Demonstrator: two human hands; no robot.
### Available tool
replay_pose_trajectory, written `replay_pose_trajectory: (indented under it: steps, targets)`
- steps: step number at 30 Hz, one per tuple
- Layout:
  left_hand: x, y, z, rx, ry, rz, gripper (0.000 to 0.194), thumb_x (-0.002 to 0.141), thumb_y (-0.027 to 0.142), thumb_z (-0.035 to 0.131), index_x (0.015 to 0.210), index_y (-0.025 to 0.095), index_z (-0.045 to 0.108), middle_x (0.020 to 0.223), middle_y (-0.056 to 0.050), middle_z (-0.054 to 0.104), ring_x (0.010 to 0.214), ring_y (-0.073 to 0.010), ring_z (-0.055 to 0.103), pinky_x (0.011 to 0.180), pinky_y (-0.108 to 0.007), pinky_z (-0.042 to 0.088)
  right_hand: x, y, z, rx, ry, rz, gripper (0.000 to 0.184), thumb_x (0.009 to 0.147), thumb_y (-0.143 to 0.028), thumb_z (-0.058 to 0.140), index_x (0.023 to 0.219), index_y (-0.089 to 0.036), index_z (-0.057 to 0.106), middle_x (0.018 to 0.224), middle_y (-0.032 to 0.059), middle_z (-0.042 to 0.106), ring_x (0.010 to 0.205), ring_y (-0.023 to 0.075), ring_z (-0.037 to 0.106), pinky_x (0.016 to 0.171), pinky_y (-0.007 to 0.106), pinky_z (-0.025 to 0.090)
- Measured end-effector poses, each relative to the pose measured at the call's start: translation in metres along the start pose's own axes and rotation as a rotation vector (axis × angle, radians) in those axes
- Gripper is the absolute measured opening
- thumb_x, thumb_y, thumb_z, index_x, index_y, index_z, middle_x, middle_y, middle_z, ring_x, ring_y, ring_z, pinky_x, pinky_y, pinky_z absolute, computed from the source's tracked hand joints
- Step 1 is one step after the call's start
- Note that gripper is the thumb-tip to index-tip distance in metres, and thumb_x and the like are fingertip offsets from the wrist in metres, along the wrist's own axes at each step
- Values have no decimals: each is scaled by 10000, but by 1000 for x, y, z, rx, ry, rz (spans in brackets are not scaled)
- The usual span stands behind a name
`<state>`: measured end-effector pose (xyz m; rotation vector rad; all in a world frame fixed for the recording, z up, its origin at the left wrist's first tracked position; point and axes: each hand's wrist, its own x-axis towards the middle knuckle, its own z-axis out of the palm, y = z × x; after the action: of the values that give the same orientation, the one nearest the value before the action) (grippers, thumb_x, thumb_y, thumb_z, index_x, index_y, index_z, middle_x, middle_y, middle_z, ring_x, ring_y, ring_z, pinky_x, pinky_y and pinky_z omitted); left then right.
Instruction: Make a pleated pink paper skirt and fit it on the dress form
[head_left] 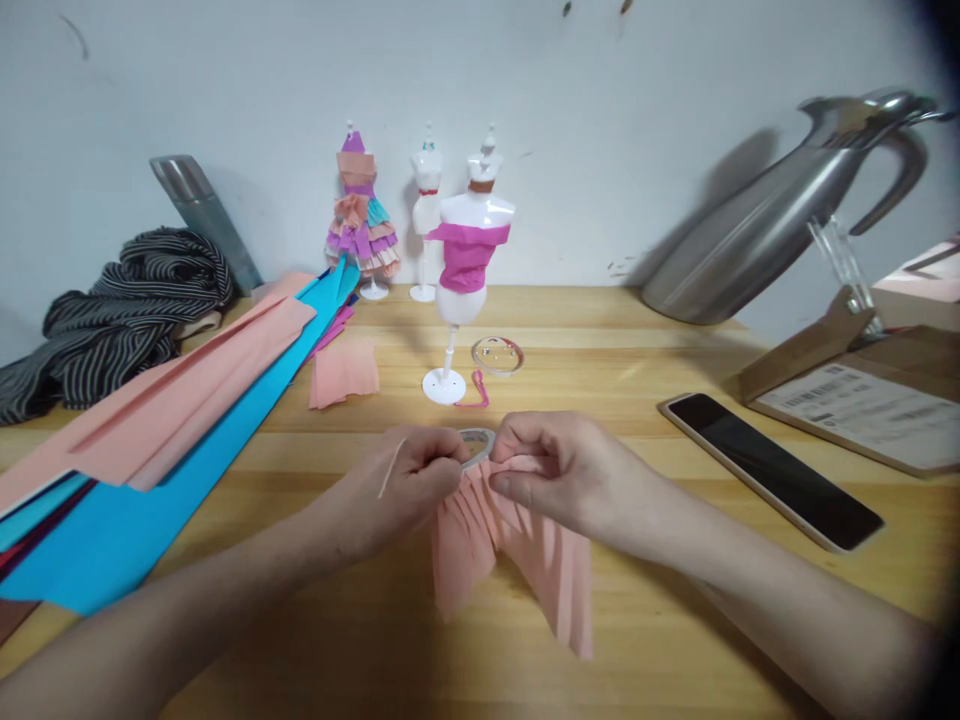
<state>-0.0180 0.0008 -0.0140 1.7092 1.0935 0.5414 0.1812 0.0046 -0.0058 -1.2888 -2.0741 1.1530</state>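
Observation:
My left hand (pixel 409 490) and my right hand (pixel 559 470) are both closed on the top edge of a pleated pink paper piece (pixel 510 560) that fans out toward me on the wooden table (pixel 675 400). The left fingers also pinch a small roll of clear tape (pixel 478 445), and a thin pale strip sticks out below that hand. Just beyond my hands stands a white mini mannequin (pixel 466 270) wrapped in a magenta paper top, on a round base.
Long pink and blue paper sheets (pixel 150 440) lie at left beside a striped cloth (pixel 120 320). Two more mannequins (pixel 390 215) stand by the wall. A clear tape ring (pixel 497 355), a phone (pixel 772 468), a cardboard box (pixel 862 400) and a steel jug (pixel 780 215) are at right.

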Motion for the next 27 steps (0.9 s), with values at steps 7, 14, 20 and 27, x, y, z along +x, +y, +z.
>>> replay_pose_trajectory:
  steps: [7,14,20,27]
  targets:
    - [-2,0,2,-4,-14,1,176,779,300,427,678,167,481,625,40,336,613,-114,347,568,-279,223,2,2,1,-8,-3,9,125,736,-287,551,665,-190,515,550,-48,422,506,93,381,469,220,278]
    - [0,-3,2,-59,3,14,249,824,324,419,632,182,348,636,32,265,618,-111,304,555,-276,191,4,1,3,-27,0,24,134,704,-218,560,611,-194,467,528,-66,369,502,79,328,461,205,270]
    - [-2,1,11,20,11,-42,395,810,433,540,613,186,303,616,42,230,585,-93,253,525,-271,139,3,2,6,-20,-3,17,94,699,-199,562,631,-185,498,557,-39,471,531,91,402,476,200,293]
    - [-2,-3,25,61,173,-96,280,740,298,530,568,178,344,576,45,248,569,-89,269,517,-260,161,1,0,8,-75,3,14,98,700,-171,566,622,-186,509,549,-37,486,529,93,411,475,198,290]
